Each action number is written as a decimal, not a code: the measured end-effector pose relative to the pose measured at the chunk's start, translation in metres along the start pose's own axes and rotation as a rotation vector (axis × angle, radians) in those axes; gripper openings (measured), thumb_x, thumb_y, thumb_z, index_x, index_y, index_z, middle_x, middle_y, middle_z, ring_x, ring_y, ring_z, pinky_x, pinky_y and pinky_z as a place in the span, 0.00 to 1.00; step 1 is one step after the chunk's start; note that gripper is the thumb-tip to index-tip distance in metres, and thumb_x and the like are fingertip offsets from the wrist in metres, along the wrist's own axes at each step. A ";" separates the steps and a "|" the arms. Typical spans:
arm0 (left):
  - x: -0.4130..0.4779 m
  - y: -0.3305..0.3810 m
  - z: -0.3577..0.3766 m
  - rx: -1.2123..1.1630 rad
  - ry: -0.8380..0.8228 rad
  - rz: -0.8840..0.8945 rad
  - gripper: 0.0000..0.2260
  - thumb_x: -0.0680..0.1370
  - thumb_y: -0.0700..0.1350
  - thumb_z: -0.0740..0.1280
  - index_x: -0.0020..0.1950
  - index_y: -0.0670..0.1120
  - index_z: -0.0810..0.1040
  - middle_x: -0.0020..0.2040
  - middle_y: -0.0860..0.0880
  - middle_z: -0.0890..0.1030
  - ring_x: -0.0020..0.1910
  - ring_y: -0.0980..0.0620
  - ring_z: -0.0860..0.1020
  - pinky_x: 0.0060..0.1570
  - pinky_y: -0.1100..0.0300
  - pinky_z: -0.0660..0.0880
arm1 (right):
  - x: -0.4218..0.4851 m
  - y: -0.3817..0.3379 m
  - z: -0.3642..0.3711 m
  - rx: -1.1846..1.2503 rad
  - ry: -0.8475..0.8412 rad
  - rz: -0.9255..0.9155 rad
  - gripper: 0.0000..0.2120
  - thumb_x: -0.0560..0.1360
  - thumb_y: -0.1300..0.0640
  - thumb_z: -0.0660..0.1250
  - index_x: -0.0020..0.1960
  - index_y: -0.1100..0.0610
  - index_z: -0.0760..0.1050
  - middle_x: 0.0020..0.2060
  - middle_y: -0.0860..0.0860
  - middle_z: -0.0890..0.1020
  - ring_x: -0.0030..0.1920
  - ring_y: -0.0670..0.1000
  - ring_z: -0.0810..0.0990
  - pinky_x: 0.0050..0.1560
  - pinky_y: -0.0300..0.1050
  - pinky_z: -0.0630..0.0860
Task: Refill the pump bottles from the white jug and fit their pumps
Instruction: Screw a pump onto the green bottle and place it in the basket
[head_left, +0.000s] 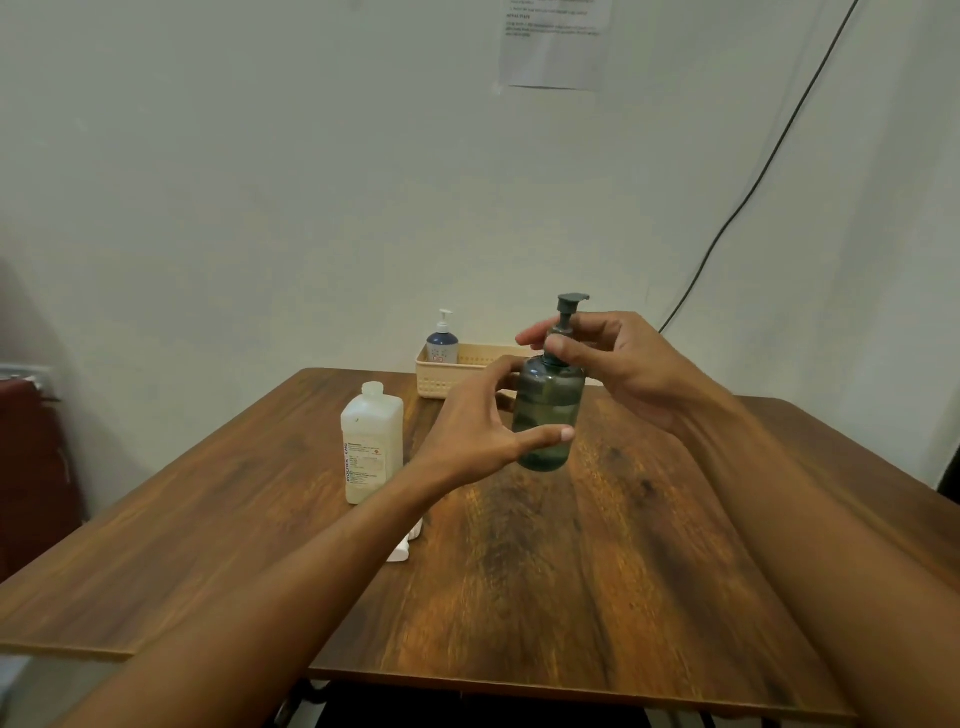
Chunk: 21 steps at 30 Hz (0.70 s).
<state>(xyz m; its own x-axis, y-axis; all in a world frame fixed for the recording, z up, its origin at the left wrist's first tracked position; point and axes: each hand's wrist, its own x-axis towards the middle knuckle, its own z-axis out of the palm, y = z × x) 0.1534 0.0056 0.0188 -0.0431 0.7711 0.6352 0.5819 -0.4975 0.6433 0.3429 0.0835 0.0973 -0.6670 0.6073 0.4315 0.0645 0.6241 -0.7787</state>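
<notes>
A dark green translucent pump bottle (546, 410) stands upright near the middle of the wooden table (597, 571). My left hand (478, 421) grips its body, thumb across the front. My right hand (618, 358) pinches the collar of its grey pump (570, 306) at the bottle's neck. The white jug (371, 441) stands open, without a cap, to the left of the bottle. A second pump bottle (442, 340), blue with a white pump fitted, stands in a beige basket (441, 382) at the back.
A small white object (405, 545) lies on the table, partly hidden under my left forearm. The wall is close behind the table, with a taped paper sheet (553, 44) and a black cable (753, 192). A dark red piece of furniture (31, 467) stands at the left.
</notes>
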 end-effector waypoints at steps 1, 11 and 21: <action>-0.001 0.000 0.000 -0.001 0.001 0.002 0.34 0.68 0.64 0.78 0.71 0.56 0.72 0.60 0.60 0.78 0.56 0.62 0.79 0.50 0.70 0.77 | 0.000 0.000 0.002 -0.008 0.044 0.005 0.20 0.75 0.45 0.76 0.61 0.55 0.86 0.59 0.49 0.88 0.61 0.49 0.87 0.65 0.51 0.79; -0.002 0.002 0.004 -0.013 -0.002 -0.007 0.34 0.68 0.65 0.77 0.70 0.55 0.72 0.60 0.61 0.78 0.55 0.65 0.78 0.51 0.69 0.76 | -0.003 -0.005 0.001 0.011 0.017 0.059 0.21 0.78 0.42 0.72 0.67 0.52 0.82 0.63 0.46 0.87 0.65 0.47 0.84 0.67 0.52 0.80; -0.004 0.004 0.005 0.012 0.018 0.030 0.37 0.67 0.67 0.76 0.72 0.58 0.70 0.58 0.65 0.75 0.53 0.69 0.76 0.44 0.78 0.74 | 0.000 -0.007 0.007 -0.175 0.261 -0.095 0.18 0.64 0.46 0.85 0.40 0.51 0.77 0.44 0.52 0.89 0.47 0.48 0.87 0.55 0.53 0.85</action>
<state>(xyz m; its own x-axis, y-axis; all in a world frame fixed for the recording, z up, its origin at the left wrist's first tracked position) 0.1604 0.0024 0.0169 -0.0403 0.7488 0.6616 0.5926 -0.5152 0.6192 0.3373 0.0756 0.0993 -0.4650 0.6338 0.6180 0.1530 0.7452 -0.6491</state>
